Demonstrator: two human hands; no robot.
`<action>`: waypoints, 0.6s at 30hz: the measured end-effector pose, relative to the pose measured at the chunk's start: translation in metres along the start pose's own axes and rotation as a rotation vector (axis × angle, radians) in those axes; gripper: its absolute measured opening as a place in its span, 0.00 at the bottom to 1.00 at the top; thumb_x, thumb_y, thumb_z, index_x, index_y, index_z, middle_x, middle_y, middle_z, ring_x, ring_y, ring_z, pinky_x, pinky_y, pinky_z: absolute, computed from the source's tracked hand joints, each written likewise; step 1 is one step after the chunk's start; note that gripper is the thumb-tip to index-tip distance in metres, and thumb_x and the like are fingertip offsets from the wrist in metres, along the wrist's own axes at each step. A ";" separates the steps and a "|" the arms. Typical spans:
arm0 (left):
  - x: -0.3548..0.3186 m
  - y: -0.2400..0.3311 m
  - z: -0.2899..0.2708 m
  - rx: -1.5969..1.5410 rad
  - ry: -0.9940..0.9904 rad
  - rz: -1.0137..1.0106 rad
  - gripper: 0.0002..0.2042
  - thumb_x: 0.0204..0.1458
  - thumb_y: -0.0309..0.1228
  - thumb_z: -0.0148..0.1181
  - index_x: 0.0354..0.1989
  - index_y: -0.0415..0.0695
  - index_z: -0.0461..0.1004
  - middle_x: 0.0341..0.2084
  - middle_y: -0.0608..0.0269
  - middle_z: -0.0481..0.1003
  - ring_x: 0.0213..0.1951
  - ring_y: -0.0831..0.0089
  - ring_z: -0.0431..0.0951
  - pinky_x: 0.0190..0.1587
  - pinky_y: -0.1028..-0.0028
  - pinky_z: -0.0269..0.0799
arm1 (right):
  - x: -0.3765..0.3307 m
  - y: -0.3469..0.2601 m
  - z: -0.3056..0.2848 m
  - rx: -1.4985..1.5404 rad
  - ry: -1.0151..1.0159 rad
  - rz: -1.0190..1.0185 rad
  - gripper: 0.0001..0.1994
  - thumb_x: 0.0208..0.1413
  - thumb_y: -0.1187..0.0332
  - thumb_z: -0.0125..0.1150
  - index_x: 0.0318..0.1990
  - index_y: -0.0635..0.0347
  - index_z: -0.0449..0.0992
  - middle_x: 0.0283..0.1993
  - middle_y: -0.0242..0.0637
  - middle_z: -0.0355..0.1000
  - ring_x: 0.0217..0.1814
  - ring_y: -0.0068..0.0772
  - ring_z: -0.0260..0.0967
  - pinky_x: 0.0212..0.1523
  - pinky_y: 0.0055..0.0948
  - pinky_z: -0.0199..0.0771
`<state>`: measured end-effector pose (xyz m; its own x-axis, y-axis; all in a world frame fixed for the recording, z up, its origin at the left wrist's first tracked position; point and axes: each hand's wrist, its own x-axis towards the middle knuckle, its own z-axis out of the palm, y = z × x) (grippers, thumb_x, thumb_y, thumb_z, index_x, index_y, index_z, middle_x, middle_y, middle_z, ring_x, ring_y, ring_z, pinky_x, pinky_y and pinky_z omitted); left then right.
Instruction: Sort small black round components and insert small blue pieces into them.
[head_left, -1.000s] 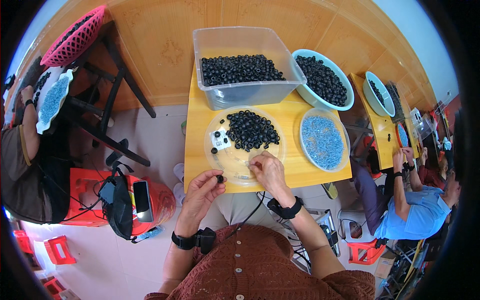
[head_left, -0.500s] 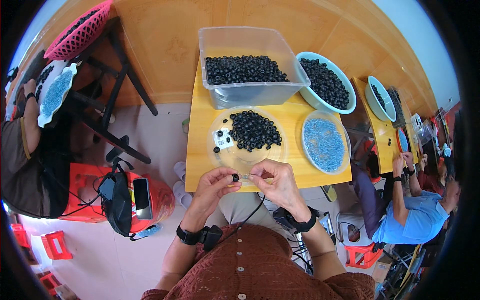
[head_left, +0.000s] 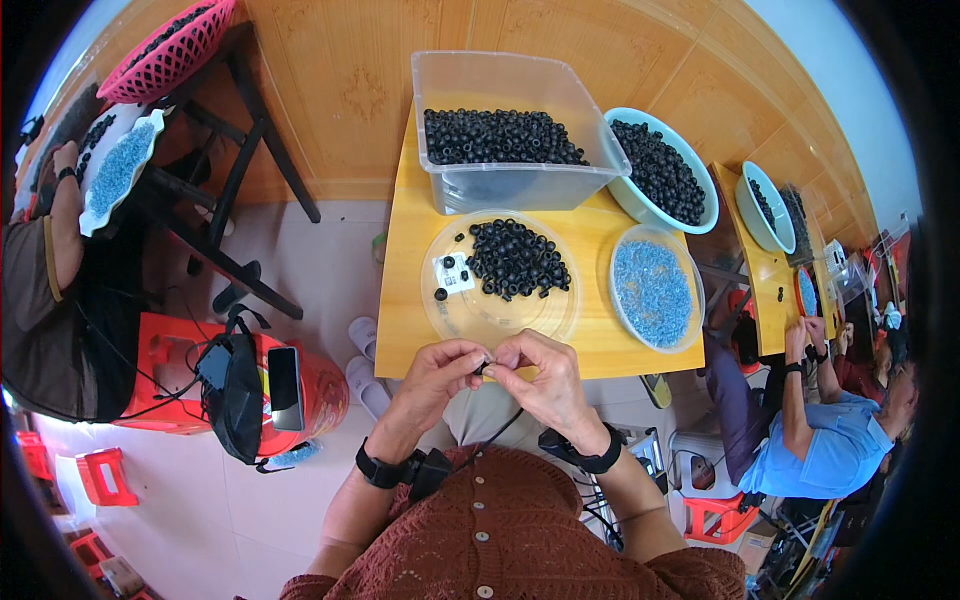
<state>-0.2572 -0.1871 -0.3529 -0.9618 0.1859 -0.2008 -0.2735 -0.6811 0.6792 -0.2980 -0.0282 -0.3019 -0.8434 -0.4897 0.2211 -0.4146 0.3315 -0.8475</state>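
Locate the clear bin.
Head view, upper centre: the clear bin stands on the table's far side, beyond the tray of black parts, left of the nearer basin.

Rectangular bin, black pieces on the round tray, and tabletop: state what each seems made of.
Bin: likely plastic, slightly glossy; translucent, with pale glints on its front.
Black pieces: probably rubber or plastic, semi-matte, with small highlights.
Tabletop: perhaps wood or laminate, smooth; yellow, wood-like.

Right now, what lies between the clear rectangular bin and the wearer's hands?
In the head view, a clear round tray lies there on the yellow table, holding black ring-shaped pieces; a white label shows within its rim.
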 end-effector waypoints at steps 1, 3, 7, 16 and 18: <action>0.000 0.001 0.001 -0.014 -0.011 -0.019 0.07 0.52 0.28 0.54 0.36 0.38 0.73 0.29 0.66 0.74 0.28 0.82 0.70 0.32 0.82 0.67 | 0.002 -0.005 -0.001 0.004 -0.006 -0.023 0.07 0.40 0.79 0.62 0.30 0.66 0.74 0.25 0.37 0.69 0.27 0.29 0.69 0.28 0.24 0.70; 0.000 0.003 0.002 -0.027 -0.021 -0.037 0.08 0.52 0.28 0.54 0.36 0.38 0.73 0.29 0.66 0.74 0.28 0.82 0.70 0.32 0.82 0.66 | 0.003 -0.007 -0.003 0.009 -0.013 -0.047 0.08 0.39 0.78 0.62 0.31 0.65 0.74 0.26 0.39 0.68 0.28 0.35 0.68 0.27 0.28 0.68; -0.002 0.001 0.000 -0.066 -0.033 -0.087 0.08 0.52 0.28 0.53 0.37 0.37 0.73 0.31 0.65 0.73 0.28 0.82 0.70 0.32 0.83 0.67 | 0.004 -0.001 -0.008 -0.117 -0.049 -0.235 0.10 0.39 0.77 0.63 0.34 0.64 0.74 0.27 0.38 0.67 0.29 0.36 0.67 0.28 0.29 0.68; -0.002 0.002 -0.007 -0.154 -0.022 -0.090 0.11 0.52 0.26 0.52 0.43 0.36 0.71 0.34 0.62 0.74 0.31 0.79 0.73 0.38 0.81 0.71 | 0.001 0.003 -0.011 -0.109 0.053 -0.204 0.06 0.42 0.77 0.62 0.30 0.66 0.75 0.26 0.38 0.69 0.26 0.31 0.68 0.26 0.25 0.67; -0.003 0.003 -0.006 -0.160 -0.026 -0.080 0.11 0.52 0.25 0.52 0.44 0.37 0.71 0.35 0.62 0.74 0.33 0.79 0.74 0.40 0.80 0.71 | 0.001 0.002 -0.010 -0.110 0.065 -0.193 0.06 0.41 0.77 0.62 0.30 0.66 0.75 0.25 0.38 0.69 0.26 0.31 0.68 0.26 0.25 0.67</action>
<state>-0.2555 -0.1938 -0.3540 -0.9375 0.2611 -0.2302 -0.3463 -0.7667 0.5407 -0.3028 -0.0197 -0.2983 -0.7637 -0.5007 0.4074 -0.6020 0.3245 -0.7296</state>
